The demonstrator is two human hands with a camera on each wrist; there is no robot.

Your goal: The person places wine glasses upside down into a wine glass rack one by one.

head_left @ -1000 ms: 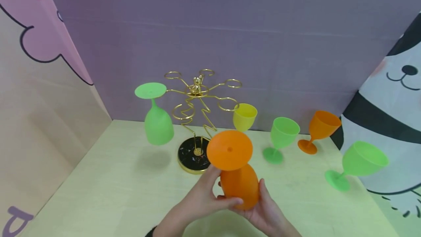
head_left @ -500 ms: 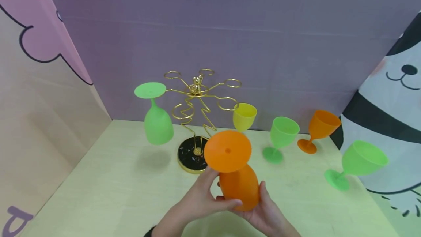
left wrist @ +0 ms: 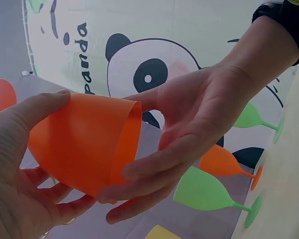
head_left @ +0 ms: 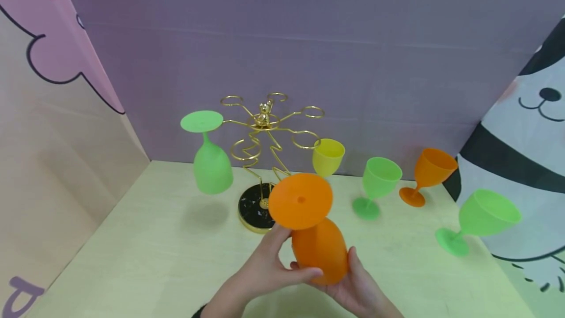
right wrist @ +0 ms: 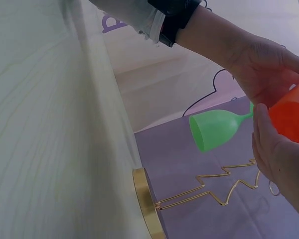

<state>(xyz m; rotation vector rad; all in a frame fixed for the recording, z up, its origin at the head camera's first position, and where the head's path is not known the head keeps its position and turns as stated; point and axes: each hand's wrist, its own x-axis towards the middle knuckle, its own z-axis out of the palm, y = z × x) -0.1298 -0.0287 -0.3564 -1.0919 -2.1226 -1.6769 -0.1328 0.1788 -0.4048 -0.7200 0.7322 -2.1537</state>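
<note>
An upside-down orange plastic goblet [head_left: 320, 251] is held between both hands in front of the rack, foot uppermost. My left hand [head_left: 265, 271] grips its bowl from the left, thumb along the near side. From the right, my right hand [head_left: 359, 283] holds the bowl near the rim, thumb up its side. In the left wrist view, the right hand's fingers [left wrist: 149, 174] lie across the goblet's rim. Behind stands a gold wire goblet rack [head_left: 263, 118] with ring-ended arms and a round black base [head_left: 252, 207]. A green goblet [head_left: 213, 168] hangs inverted on its left arm.
Upright on the right of the pale table [head_left: 145, 259] stand a yellow goblet [head_left: 327, 157], a green goblet [head_left: 380, 178], an orange goblet [head_left: 432, 168] and a nearer green goblet [head_left: 487, 214]. A purple-grey backdrop [head_left: 309, 53] rises behind the table.
The held orange goblet's foot has shifted slightly left, overlapping more of the rack's base, and the goblet leans further that way. Both hands keep their hold.
</note>
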